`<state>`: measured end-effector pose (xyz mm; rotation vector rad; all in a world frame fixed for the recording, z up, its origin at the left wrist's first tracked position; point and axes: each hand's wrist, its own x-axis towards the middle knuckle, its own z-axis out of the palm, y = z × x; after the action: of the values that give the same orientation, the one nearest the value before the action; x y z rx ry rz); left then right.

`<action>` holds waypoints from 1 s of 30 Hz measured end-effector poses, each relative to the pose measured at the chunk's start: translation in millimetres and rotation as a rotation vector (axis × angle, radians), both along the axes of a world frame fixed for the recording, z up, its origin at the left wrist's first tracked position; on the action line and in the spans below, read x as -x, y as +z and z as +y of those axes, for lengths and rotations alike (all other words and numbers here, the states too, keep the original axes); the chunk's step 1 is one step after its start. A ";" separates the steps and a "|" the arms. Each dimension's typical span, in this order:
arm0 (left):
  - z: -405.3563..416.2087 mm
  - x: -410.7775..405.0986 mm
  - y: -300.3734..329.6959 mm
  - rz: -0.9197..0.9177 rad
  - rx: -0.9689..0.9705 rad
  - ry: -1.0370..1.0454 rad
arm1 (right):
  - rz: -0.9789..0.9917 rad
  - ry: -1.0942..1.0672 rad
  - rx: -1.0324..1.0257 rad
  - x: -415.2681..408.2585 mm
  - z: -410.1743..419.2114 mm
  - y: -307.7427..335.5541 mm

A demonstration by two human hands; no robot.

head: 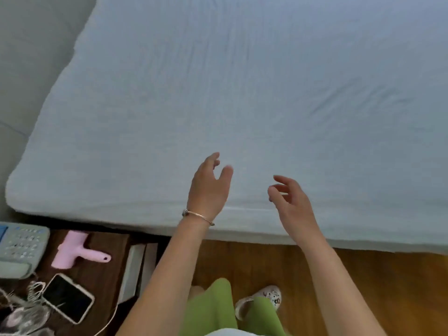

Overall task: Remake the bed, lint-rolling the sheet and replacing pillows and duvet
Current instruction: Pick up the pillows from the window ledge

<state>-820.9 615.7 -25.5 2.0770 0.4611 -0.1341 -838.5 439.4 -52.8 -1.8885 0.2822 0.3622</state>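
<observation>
Left hand [209, 187] spread and empty above sheet [242, 93] near edge, right hand [292, 202] at its 3 o'clock, fingers loosely apart, empty, pink lint roller [77, 251] on nightstand [106, 241] at 8 o'clock from left hand, well apart, beside phone [66, 297].

floor: you stand on warm wooden boards [375, 287] | left: dark wood nightstand [101, 270] just beside the bed | top left: grey padded headboard [31, 57] | light: soft, even
</observation>
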 end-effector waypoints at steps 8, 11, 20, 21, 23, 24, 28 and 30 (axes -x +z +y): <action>-346.2 -29.4 110.6 -0.297 0.245 -0.485 | -0.258 -0.541 -0.022 47.2 -323.4 116.0; -452.2 -30.1 128.3 -0.347 0.282 -0.705 | -0.309 -0.656 0.015 70.1 -430.6 141.9; -781.4 -85.9 142.5 -0.364 0.321 -1.201 | -0.353 -0.933 0.120 97.3 -730.7 180.8; -821.5 -87.7 145.9 -0.367 0.341 -1.225 | -0.357 -0.990 0.113 98.2 -760.1 183.5; -898.8 -86.6 152.4 -0.365 0.368 -1.279 | -0.360 -1.087 0.096 99.0 -817.6 187.6; -935.8 -85.5 153.8 -0.347 0.382 -1.306 | -0.365 -1.129 0.092 99.3 -845.9 188.9; -1078.1 -81.9 139.8 -0.218 0.408 -1.319 | -0.397 -1.263 0.077 102.3 -960.5 180.8; -1145.0 -87.5 126.2 -0.171 0.430 -1.267 | -0.397 -1.258 0.074 99.2 -1025.9 170.4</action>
<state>-733.4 -529.3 100.8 1.6356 -0.9589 -0.7087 -937.7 -586.6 117.6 -1.4599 1.1099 -0.8597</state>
